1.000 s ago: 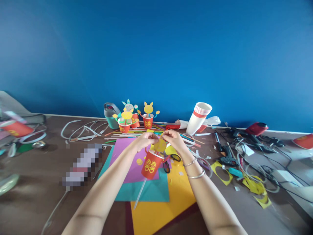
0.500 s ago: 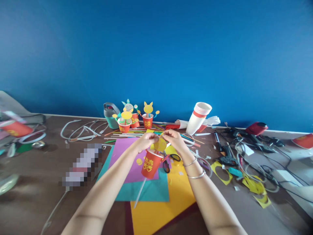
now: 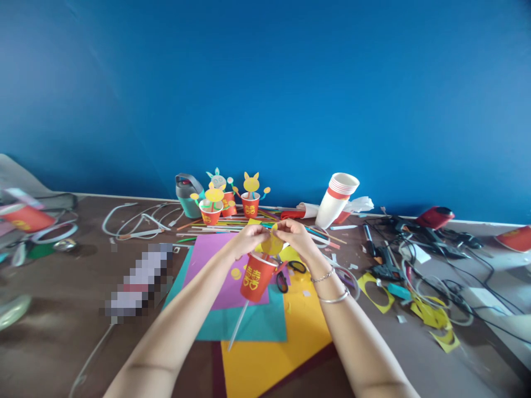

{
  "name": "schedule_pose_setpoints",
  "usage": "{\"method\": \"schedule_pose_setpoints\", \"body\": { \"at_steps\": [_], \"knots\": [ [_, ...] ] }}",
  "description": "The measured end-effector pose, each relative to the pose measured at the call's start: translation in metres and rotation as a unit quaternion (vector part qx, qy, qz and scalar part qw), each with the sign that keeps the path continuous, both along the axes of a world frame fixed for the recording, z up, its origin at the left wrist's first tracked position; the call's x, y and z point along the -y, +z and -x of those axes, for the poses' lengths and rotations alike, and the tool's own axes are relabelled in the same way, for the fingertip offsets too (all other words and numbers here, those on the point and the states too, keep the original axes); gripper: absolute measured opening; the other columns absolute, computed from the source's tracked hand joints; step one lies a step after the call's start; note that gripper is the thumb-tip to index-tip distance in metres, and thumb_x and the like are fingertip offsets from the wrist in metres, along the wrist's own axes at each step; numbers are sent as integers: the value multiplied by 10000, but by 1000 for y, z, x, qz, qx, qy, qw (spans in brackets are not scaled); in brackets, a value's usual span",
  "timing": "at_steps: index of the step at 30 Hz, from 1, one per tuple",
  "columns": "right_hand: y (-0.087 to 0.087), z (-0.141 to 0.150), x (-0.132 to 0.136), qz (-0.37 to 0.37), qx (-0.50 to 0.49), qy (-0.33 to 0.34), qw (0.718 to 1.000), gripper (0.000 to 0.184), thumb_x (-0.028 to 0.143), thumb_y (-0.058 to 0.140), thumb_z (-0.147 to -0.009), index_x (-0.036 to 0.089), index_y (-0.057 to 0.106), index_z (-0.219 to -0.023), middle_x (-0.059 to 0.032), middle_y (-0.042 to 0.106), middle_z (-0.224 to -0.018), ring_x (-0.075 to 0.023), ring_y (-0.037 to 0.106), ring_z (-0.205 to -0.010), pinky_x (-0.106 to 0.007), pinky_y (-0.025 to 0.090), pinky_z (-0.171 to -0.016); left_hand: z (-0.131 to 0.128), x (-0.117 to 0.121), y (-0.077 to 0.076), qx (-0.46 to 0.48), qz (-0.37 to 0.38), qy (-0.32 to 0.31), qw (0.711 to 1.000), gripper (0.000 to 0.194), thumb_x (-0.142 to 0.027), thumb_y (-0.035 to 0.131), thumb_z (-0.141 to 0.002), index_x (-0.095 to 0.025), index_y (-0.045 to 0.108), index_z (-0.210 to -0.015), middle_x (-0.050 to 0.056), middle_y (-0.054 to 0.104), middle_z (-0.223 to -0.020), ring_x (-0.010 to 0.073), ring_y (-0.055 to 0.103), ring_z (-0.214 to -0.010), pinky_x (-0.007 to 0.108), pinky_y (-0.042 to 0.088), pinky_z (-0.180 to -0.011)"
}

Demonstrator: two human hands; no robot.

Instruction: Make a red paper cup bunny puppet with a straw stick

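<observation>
From my remote seat, I look over a brown tabletop (image 3: 83, 282) running back to a plain blue wall (image 3: 265, 99). Mid-table, my left hand (image 3: 250, 240) and right hand (image 3: 292, 233) pinch the upper edge of a yellow paper disc (image 3: 272, 246), fingers closed on either side. Just below it, a red paper cup (image 3: 258, 281) tilts over the overlapping purple sheet (image 3: 203, 260), teal sheet (image 3: 244, 327) and orange-yellow sheet (image 3: 265, 367), with a clear straw (image 3: 238, 327) slanting from its base. Scissors (image 3: 297, 267) lie just right of the cup. Along the far side I see three cup figures (image 3: 250, 204), a teal thermos (image 3: 189, 196) and leaning white paper cups (image 3: 335, 204); far right, a glue gun (image 3: 388, 266) sits among tangled cables (image 3: 452, 301).
</observation>
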State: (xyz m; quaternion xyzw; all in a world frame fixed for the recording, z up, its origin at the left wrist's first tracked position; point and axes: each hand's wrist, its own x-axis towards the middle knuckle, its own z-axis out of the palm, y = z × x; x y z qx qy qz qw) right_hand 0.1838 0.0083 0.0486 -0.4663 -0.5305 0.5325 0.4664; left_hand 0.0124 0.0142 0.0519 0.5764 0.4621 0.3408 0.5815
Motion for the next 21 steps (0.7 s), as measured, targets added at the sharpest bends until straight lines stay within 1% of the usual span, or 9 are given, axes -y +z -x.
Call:
{"method": "schedule_pose_setpoints", "body": {
  "at_steps": [5, 9, 14, 17, 21],
  "knots": [
    [-2, 0, -1, -10, 9, 7, 1000, 250, 345, 752, -589, 190, 630, -742, 38, 602, -585, -118, 530, -558, -242, 385, -537, -1, 1, 0, 8, 2, -18, 1000, 325, -403, 819, -605, -147, 644, -703, -1, 641, -665, 152, 586, -679, 262, 441, -656],
    [-1, 0, 0, -19, 14, 7, 1000, 224, 324, 700, -599, 187, 630, -762, 18, 623, -627, -126, 537, -578, -251, 383, -544, -3, 3, 0, 15, -1, -14, 1000, 392, -463, 831, -575, -142, 628, -675, -1, 621, -653, 137, 558, -647, 260, 422, -637],
    [0, 0, 1, -39, 12, 6, 999, 279, 309, 676, -599, 186, 624, -844, 3, 634, -679, -140, 567, -623, -263, 414, -576, -8, 5, 0, 43, 4, -2, 999, 375, -450, 826, -563, -145, 633, -665, 1, 618, -639, 134, 548, -623, 260, 411, -619],
    [-1, 0, 1, -48, 19, 1, 999, 332, 298, 656, -613, 178, 615, -919, 22, 611, -646, -125, 531, -566, -251, 370, -525, -9, 7, 1, 43, 1, 6, 999, 352, -435, 819, -562, -147, 637, -655, -2, 619, -622, 135, 545, -609, 259, 403, -611],
    [-4, 0, 0, -60, 21, 6, 998, 367, 278, 649, -627, 171, 593, -973, 53, 581, -612, -100, 480, -505, -238, 325, -490, -8, 8, 2, 44, 1, 2, 999, 336, -421, 819, -565, -142, 665, -673, -2, 634, -626, 134, 553, -611, 257, 411, -629]
  ]
}}
